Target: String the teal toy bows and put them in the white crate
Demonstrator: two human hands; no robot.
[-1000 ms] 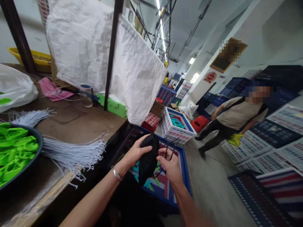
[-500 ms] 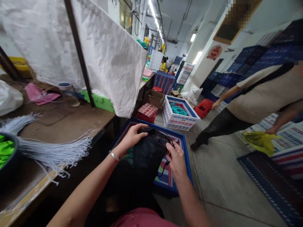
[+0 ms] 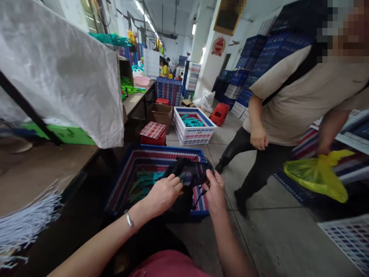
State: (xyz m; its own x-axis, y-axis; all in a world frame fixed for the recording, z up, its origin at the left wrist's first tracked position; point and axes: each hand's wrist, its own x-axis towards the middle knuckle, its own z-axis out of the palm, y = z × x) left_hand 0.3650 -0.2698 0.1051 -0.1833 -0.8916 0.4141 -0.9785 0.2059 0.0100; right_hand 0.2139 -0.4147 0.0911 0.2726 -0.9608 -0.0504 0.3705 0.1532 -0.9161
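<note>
Just below frame centre I see a black bag [image 3: 191,175] over a blue-rimmed crate [image 3: 161,147], fingers of the left hand [image 3: 163,194] bunched on it, those of the right hand [image 3: 215,190] pinching its corded edge.

A workshop or factory floor is indicated by goods kept in bulk. Many loose teal pieces [image 3: 191,121] are held in a white crate [image 3: 193,137]. Behind and to the right of that crate, blue crates [image 3: 259,57] are piled high. Nearer and to its left, a bundle of white cords [image 3: 31,223] is laid on a worn desk [image 3: 69,163]. Beyond it, a long hall is lit by strip lights [image 3: 148,21].
</note>
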